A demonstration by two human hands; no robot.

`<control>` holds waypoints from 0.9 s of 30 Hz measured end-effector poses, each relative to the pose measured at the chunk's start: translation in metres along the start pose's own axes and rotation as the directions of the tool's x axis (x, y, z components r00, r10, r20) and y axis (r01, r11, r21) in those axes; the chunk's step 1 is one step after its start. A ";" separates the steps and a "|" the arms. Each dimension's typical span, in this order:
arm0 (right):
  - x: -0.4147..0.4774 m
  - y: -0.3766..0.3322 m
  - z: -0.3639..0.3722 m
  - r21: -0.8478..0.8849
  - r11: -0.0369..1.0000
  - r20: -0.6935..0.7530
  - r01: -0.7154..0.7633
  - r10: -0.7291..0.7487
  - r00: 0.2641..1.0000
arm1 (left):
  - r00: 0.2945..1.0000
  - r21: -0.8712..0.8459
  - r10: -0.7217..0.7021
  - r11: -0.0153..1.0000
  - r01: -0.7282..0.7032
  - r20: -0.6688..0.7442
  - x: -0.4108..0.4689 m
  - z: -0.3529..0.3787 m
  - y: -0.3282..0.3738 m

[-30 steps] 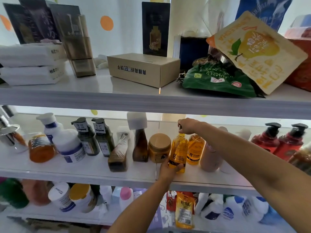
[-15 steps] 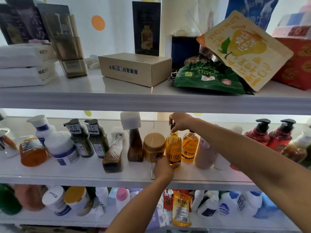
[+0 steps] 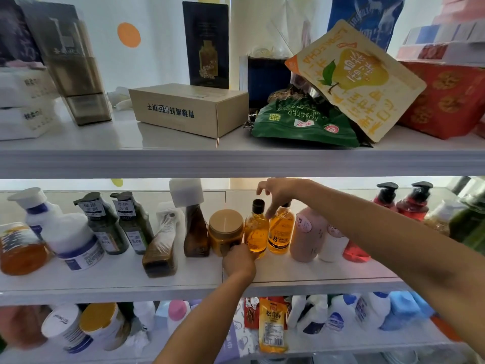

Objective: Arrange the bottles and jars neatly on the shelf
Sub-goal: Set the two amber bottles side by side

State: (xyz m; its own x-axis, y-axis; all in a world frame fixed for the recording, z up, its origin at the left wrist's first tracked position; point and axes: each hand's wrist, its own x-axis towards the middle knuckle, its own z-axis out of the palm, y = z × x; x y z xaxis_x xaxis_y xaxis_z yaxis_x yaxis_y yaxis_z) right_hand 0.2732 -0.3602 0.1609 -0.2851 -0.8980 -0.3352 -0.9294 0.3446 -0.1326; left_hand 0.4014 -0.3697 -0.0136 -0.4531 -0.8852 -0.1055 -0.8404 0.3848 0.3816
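Observation:
A small amber bottle [image 3: 256,227] with a black cap stands upright on the white middle shelf [image 3: 110,274]. My left hand [image 3: 239,261] grips its base from the front. My right hand [image 3: 275,191] hovers just above and right of the cap, fingers spread, holding nothing. A second amber bottle [image 3: 280,229] stands right beside the first, partly behind my right fingers. A tan-lidded jar [image 3: 225,231] sits to the left, touching or nearly touching the held bottle.
Along the middle shelf stand a brown bottle with a white cap [image 3: 194,222], a leaning wrapped bottle [image 3: 161,245], two dark green bottles [image 3: 118,222], white tubs [image 3: 73,240], a pink bottle [image 3: 307,235] and red pump bottles [image 3: 412,203]. The upper shelf holds boxes and bags.
My right hand has let go of the bottle's cap and lifted off, its fingers now spread. The left hand still holds the base. The camera has turned slightly.

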 end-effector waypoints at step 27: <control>0.001 0.024 0.008 0.066 0.984 -0.043 -0.165 0.168 0.985 | 0.767 -0.274 0.537 0.725 -0.632 -0.350 0.044 -0.058 0.007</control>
State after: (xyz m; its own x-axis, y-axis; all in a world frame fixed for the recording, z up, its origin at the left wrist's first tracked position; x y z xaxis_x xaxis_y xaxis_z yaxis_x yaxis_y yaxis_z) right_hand 0.2524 -0.3504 0.1501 -0.4469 -0.8382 -0.3124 -0.8520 0.5054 -0.1371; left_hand 0.3928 -0.4208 0.0379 -0.6954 -0.5641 0.4452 -0.2411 0.7668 0.5948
